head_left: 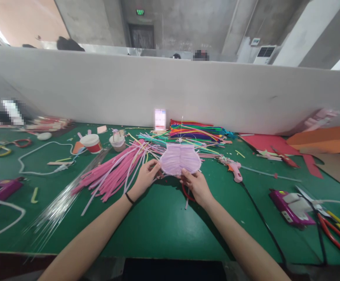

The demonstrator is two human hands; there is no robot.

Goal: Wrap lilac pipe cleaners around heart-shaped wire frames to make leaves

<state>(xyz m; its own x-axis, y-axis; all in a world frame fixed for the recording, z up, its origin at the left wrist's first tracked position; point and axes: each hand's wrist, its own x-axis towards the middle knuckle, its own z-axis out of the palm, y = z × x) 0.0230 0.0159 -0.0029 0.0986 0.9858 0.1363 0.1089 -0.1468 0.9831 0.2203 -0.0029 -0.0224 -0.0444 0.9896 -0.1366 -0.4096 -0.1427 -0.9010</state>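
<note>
I hold a pale lilac woven piece (180, 159), shaped like two joined lobes and made of pipe cleaners, just above the green table (158, 222). My left hand (146, 177) pinches its left edge. My right hand (194, 184) grips its lower edge with fingers closed. A thin wire (182, 127) sticks up from the top of the piece. A red loop (186, 194) and a pale stick lie under my right hand.
A pile of pink pipe cleaners (111, 175) lies left of the piece, mixed colours (196, 130) behind it. A pink glue gun (234, 169) lies to the right, purple devices (289, 205) and cables beyond. Two cups (92, 143) stand at the back left. A white partition (170, 89) closes the far side.
</note>
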